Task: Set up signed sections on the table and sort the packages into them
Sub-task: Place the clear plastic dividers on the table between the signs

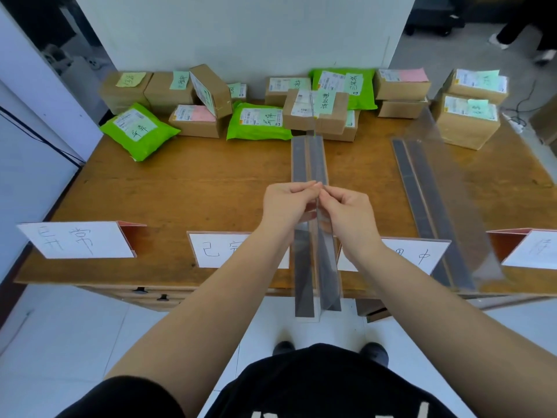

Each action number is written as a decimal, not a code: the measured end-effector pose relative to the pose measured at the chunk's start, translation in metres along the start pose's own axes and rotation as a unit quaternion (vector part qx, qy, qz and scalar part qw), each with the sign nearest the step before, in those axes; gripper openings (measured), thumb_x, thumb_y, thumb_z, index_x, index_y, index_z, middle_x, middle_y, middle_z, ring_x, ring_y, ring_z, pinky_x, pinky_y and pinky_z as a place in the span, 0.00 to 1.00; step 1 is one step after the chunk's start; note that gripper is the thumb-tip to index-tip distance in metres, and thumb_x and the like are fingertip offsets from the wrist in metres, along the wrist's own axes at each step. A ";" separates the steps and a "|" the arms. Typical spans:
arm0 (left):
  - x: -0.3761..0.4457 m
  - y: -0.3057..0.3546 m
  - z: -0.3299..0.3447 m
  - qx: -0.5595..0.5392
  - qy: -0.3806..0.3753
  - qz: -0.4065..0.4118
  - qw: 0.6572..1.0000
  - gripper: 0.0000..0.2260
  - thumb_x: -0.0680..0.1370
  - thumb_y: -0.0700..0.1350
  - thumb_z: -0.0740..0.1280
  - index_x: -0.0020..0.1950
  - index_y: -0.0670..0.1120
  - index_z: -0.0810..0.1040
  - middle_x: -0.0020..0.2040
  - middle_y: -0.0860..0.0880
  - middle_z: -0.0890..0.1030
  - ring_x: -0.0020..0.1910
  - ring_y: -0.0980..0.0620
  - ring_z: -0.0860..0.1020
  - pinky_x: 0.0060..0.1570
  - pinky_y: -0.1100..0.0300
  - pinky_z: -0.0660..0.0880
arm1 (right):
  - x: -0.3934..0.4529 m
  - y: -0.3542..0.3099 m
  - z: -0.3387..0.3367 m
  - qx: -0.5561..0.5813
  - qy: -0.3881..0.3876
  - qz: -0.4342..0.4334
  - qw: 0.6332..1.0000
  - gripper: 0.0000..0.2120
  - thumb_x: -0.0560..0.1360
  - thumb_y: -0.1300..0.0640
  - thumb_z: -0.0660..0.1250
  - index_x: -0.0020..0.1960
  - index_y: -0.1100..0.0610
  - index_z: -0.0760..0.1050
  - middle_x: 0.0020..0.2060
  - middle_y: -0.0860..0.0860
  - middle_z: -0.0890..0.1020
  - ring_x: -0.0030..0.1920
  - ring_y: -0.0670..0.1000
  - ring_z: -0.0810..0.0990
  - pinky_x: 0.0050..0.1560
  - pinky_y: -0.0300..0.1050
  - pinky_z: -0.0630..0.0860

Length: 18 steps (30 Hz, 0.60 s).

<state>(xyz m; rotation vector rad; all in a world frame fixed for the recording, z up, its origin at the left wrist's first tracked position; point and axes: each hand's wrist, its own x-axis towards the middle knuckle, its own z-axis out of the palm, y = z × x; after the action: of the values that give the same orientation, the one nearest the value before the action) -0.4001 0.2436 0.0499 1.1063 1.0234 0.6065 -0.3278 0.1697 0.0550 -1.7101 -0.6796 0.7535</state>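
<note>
A: What's at the far left?

B: A white sign (79, 240) with handwriting stands at the table's (187, 176) near edge. Behind it, along the back, lie brown boxes (125, 89) with green notes and a green bag (139, 130).

A: And toward the middle?

B: A second sign (214, 249) stands at the near edge, partly hidden by my left forearm. At the back are a box with a pink label (196, 120), another box tilted on top of it (211, 90), and a second green bag (257, 121).

A: What are your hands doing?

B: My left hand (287, 203) and right hand (346, 211) meet over the centre of the table. Both pinch the top edge of a clear divider (310, 164) that stands upright and runs from the boxes at the back out past the near edge. Left thumb and fingers are curled onto it; the right does the same from the other side.

A: Right of that?

B: A third sign (422, 256) stands just beside my right wrist. A second clear divider (434, 188) stands further right, slanting from the back to the near edge. Behind it sit more boxes (468, 119), and a third green bag (358, 84) lies at the back. A fourth sign (533, 248) stands at the far right corner
</note>
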 end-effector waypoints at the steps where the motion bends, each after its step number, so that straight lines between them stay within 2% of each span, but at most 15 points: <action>1: 0.000 0.000 0.002 -0.004 -0.002 -0.005 1.000 0.03 0.72 0.42 0.72 0.45 0.46 0.84 0.43 0.47 0.85 0.42 0.52 0.84 0.42 0.57 0.81 | 0.000 0.000 -0.002 0.003 0.001 0.000 1.000 0.12 0.78 0.54 0.62 0.57 0.53 0.79 0.47 0.50 0.84 0.51 0.49 0.81 0.55 0.51 0.78; 5: 0.003 -0.002 0.008 0.005 0.002 -0.033 0.999 0.04 0.72 0.41 0.72 0.46 0.45 0.83 0.45 0.45 0.84 0.44 0.49 0.83 0.44 0.56 0.81 | 0.004 0.007 -0.008 0.013 -0.010 0.023 1.000 0.12 0.78 0.55 0.62 0.58 0.55 0.79 0.48 0.52 0.83 0.52 0.51 0.80 0.56 0.51 0.78; 9: 0.009 -0.007 0.009 -0.002 0.009 -0.081 0.997 0.03 0.72 0.39 0.72 0.45 0.44 0.82 0.43 0.45 0.84 0.41 0.50 0.83 0.42 0.59 0.81 | 0.011 0.018 -0.008 0.014 -0.037 0.057 0.998 0.13 0.78 0.56 0.62 0.60 0.55 0.78 0.52 0.53 0.83 0.55 0.52 0.80 0.57 0.50 0.77; 14: 0.020 -0.013 0.007 -0.010 0.005 -0.128 0.992 0.03 0.72 0.37 0.72 0.42 0.43 0.80 0.40 0.45 0.83 0.36 0.52 0.82 0.36 0.61 0.81 | 0.020 0.033 -0.008 0.025 -0.086 0.084 0.992 0.13 0.77 0.60 0.63 0.60 0.55 0.77 0.46 0.48 0.82 0.47 0.45 0.79 0.43 0.37 0.74; 18: 0.034 -0.021 0.009 -0.001 0.013 -0.147 0.989 0.08 0.73 0.36 0.70 0.51 0.40 0.80 0.43 0.43 0.82 0.39 0.51 0.82 0.36 0.62 0.80 | 0.030 0.042 -0.008 0.008 -0.117 0.113 0.987 0.14 0.76 0.59 0.64 0.61 0.51 0.75 0.46 0.44 0.82 0.48 0.42 0.79 0.38 0.32 0.75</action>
<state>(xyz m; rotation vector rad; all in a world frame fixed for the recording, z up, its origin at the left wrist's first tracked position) -0.3785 0.2602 0.0194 0.9253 1.1816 0.3857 -0.2997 0.1778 0.0113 -1.7178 -0.6421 1.1293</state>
